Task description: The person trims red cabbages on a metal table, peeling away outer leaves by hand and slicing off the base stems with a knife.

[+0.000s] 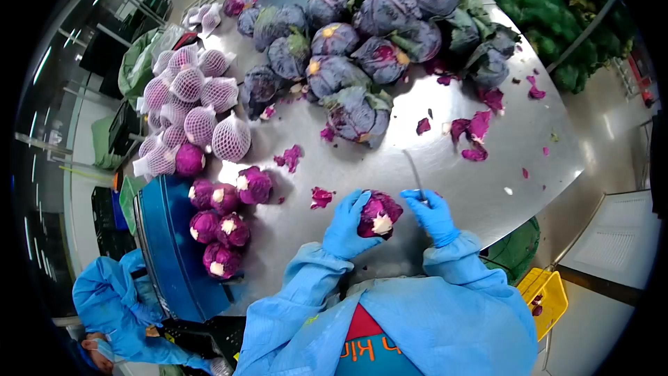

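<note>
Over the table (501, 191), the cabbage (380, 213) is cupped by the left hand (346, 228), fingers curled; the knife (415, 173) is pinched by the right hand (433, 218); its blade is best angled clear of those fingers

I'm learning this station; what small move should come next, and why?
Probably ease the left hand toward the trimmed cabbages: the cabbage it holds shows a pale cut stem and bright purple colour like theirs, and the knife stands clear of it.
</note>
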Demonstrator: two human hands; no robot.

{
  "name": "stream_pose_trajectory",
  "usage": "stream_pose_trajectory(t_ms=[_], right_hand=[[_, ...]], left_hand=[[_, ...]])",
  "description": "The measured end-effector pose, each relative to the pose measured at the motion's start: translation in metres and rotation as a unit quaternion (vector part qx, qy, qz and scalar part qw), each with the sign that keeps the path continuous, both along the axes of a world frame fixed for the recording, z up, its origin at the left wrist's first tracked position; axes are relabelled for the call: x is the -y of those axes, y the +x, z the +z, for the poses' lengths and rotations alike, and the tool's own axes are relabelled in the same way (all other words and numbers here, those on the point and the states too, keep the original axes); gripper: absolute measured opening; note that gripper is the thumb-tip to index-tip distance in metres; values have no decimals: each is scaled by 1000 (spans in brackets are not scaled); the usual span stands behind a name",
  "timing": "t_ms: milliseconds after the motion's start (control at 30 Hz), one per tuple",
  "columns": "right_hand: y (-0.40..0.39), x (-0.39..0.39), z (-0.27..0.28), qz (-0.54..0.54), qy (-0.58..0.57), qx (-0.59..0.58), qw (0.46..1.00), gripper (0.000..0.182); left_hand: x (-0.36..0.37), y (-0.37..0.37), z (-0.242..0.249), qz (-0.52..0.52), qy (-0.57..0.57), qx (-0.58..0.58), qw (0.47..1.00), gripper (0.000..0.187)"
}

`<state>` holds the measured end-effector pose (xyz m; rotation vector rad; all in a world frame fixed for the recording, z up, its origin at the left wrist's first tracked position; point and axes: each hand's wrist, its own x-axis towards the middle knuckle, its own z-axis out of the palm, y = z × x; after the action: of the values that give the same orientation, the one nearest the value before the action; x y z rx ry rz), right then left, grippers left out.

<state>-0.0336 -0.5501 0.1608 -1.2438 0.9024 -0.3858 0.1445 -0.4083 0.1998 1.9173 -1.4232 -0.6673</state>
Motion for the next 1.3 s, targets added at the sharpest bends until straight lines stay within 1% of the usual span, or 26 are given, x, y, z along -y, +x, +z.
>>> stream_pose_trajectory(t_ms=[67,167,200,300,333,367,433,467,500,533,567,633,667,767,800,867,900,933,1000,1067,1133,1167,1200,1233,1267,1300], right_hand=[[-6,6,9,-19,20,-27,999,31],[1,3,18,76,-96,13,992,34],[5,4,44,146,-184,-27,972,40],[14,-6,32,192,-244,1,951,45],[15,-7,20,220,-253,3,942,46],[12,-6,10,240,-273,-7,932,47],[10,-3,31,210,-265,24,941,39],[8,-3,24,198,-251,19,947,36],[5,0,12,192,-232,20,953,34],[4,3,-1,187,-212,28,959,31],[5,6,-11,188,-188,42,963,29],[4,10,-18,195,-117,-5,974,26],[2,9,-4,181,-137,-22,974,23],[-3,-9,11,189,-194,78,959,22],[-5,-14,23,173,-168,65,968,20],[-12,-8,10,78,-56,42,994,23],[-17,-4,5,30,1,30,999,24],[-26,8,3,-34,-34,-24,999,22],[-49,22,-7,-197,77,22,977,26],[-80,32,-58,-291,40,-27,956,26],[-88,23,-32,-340,27,-40,939,29],[-90,17,-14,-308,37,-41,950,32],[-90,7,4,-270,57,-43,960,35],[-84,2,18,-192,90,-81,974,37],[-82,-7,23,-110,103,-87,985,39],[-77,-19,16,-58,68,-131,987,41]], left_hand=[[1,1,-3,-11,2,8,1000,101],[4,0,-8,-20,-11,23,999,101],[7,1,-8,-30,-7,27,999,101],[10,-4,11,-24,51,28,998,101],[6,-5,-3,-21,-5,44,999,100],[7,-2,-5,-34,-6,49,998,99],[14,-8,2,-25,4,55,998,101],[18,-8,5,-35,42,24,998,101],[23,-10,9,-56,34,59,996,100],[19,-13,2,-43,34,94,994,100],[16,-18,-4,-34,16,138,990,105],[21,-27,-4,-22,39,177,983,112],[22,-26,-6,-23,31,199,979,103],[29,-20,-12,71,127,67,987,101],[42,-21,23,94,182,32,978,97],[34,-6,5,106,142,-19,984,97],[31,-1,-3,111,121,-45,985,96],[29,-2,-9,116,97,-107,983,105],[22,-3,-11,104,87,-47,990,110],[18,-6,-14,74,60,-10,995,113],[7,-10,-16,41,23,4,999,114],[4,-15,-22,36,-14,13,999,108],[8,-25,-10,48,-20,1,999,100],[12,-32,0,62,-30,-25,997,93],[13,-35,4,69,-13,-13,997,91],[16,-36,4,79,-9,-16,997,90]])
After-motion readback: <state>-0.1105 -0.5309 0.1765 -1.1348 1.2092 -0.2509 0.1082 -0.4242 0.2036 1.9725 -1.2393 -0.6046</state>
